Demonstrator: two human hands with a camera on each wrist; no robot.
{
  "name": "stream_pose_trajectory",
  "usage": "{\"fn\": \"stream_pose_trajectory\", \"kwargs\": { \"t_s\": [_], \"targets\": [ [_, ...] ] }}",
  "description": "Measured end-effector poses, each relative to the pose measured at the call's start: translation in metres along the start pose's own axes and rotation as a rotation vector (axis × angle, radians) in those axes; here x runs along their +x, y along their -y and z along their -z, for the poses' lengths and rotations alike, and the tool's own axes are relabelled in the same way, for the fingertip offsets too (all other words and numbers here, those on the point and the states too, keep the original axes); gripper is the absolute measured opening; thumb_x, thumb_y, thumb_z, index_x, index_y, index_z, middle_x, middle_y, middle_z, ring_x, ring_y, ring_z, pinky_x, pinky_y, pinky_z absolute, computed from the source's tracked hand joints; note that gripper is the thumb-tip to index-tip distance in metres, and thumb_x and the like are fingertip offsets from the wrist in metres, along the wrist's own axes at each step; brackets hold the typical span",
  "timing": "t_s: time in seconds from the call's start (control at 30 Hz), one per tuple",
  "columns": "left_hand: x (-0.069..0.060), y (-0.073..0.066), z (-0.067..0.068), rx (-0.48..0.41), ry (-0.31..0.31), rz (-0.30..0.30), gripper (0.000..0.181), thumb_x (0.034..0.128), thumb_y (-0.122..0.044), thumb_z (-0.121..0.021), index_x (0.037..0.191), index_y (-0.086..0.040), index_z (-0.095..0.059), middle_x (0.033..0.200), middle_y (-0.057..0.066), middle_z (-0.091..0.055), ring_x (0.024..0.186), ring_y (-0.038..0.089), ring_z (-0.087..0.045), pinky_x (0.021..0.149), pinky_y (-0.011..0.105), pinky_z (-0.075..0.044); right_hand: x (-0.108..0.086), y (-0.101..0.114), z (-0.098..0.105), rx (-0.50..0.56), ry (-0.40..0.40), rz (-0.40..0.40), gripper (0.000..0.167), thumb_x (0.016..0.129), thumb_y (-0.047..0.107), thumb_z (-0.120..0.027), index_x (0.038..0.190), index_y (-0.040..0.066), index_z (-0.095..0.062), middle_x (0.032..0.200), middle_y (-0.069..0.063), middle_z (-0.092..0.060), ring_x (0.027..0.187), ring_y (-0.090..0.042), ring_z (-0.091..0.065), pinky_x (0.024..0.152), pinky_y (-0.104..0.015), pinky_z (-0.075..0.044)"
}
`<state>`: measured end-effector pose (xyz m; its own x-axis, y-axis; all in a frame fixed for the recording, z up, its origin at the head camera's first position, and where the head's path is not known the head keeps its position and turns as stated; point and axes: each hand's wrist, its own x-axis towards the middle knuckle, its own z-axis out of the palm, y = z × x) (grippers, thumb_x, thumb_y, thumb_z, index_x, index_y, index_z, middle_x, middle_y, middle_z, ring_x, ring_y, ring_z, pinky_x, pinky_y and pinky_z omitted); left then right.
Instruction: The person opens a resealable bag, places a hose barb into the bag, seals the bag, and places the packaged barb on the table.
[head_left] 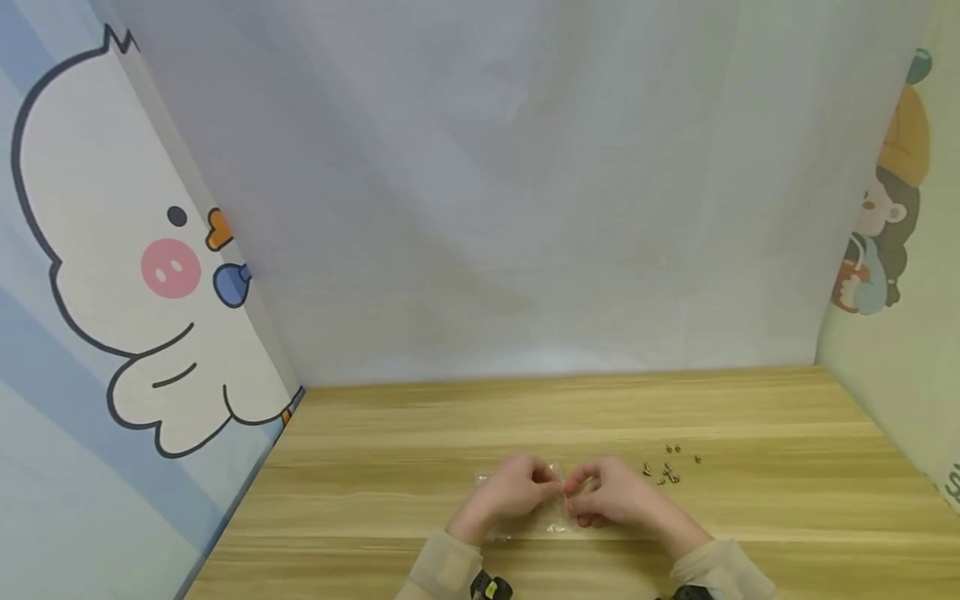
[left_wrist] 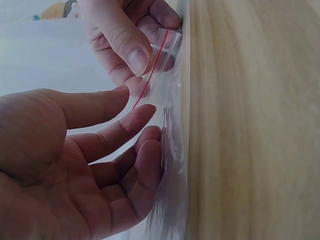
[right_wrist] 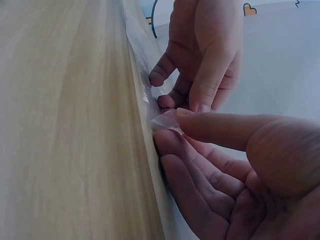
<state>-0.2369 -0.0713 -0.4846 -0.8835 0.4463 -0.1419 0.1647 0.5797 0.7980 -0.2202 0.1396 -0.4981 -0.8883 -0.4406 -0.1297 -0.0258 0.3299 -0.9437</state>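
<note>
A clear plastic zip bag (head_left: 558, 527) with a red seal line lies low over the wooden table, its mouth edge raised between the two hands. My left hand (head_left: 513, 490) has its thumb and forefinger at one part of that edge. From the other side, my right hand (head_left: 618, 493) pinches the edge between thumb and fingers. In the left wrist view the red-lined strip of the bag (left_wrist: 159, 62) runs from the right fingers to the left fingertips. The right wrist view has a bag corner (right_wrist: 165, 120) between the right thumb and forefinger. The bag's contents cannot be made out.
Several small shiny metal pieces (head_left: 669, 473) lie loose on the wooden table (head_left: 360, 467), just right of the right hand. A pale sheet (head_left: 525, 208) stands behind the table. Panels with cartoon pictures (head_left: 105, 250) flank it on both sides.
</note>
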Motion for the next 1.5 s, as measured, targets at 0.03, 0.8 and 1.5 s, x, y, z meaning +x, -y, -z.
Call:
{"fn": "stream_pose_trajectory", "kwargs": {
  "t_s": [0.03, 0.8, 1.5],
  "targets": [
    [-0.0003, 0.0001, -0.0002, -0.01, 0.003, 0.006, 0.017, 0.1014, -0.023, -0.075, 0.093, -0.008, -0.078, 0.087, -0.001, -0.07, 0.076, 0.013, -0.057, 0.068, 0.03, -0.047, -0.0001, -0.0007, -0.0004, 0.003, 0.002, 0.002, 0.019, 0.089, 0.004, -0.08, 0.104, -0.004, -0.071, 0.076, -0.008, -0.073, 0.069, -0.018, -0.069, 0.062, -0.033, -0.059],
    [-0.0004, 0.0029, -0.0029, 0.009, -0.018, -0.024, 0.012, 0.0939, -0.008, -0.08, 0.082, -0.009, -0.075, 0.077, -0.005, -0.066, 0.07, 0.009, -0.053, 0.064, 0.026, -0.041, -0.002, -0.0003, -0.0057, -0.053, -0.036, -0.03, 0.009, 0.091, 0.005, -0.074, 0.097, -0.001, -0.073, 0.073, -0.007, -0.069, 0.066, -0.018, -0.069, 0.061, -0.034, -0.059],
    [0.0009, 0.0013, -0.0042, 0.036, -0.01, -0.009, 0.01, 0.0929, -0.011, -0.08, 0.084, -0.009, -0.078, 0.078, -0.006, -0.068, 0.07, 0.009, -0.054, 0.062, 0.026, -0.042, -0.0033, 0.0014, -0.0067, -0.013, -0.031, -0.059, 0.009, 0.091, 0.002, -0.071, 0.097, -0.005, -0.073, 0.077, -0.006, -0.07, 0.067, -0.017, -0.069, 0.062, -0.033, -0.06]
  ]
}}
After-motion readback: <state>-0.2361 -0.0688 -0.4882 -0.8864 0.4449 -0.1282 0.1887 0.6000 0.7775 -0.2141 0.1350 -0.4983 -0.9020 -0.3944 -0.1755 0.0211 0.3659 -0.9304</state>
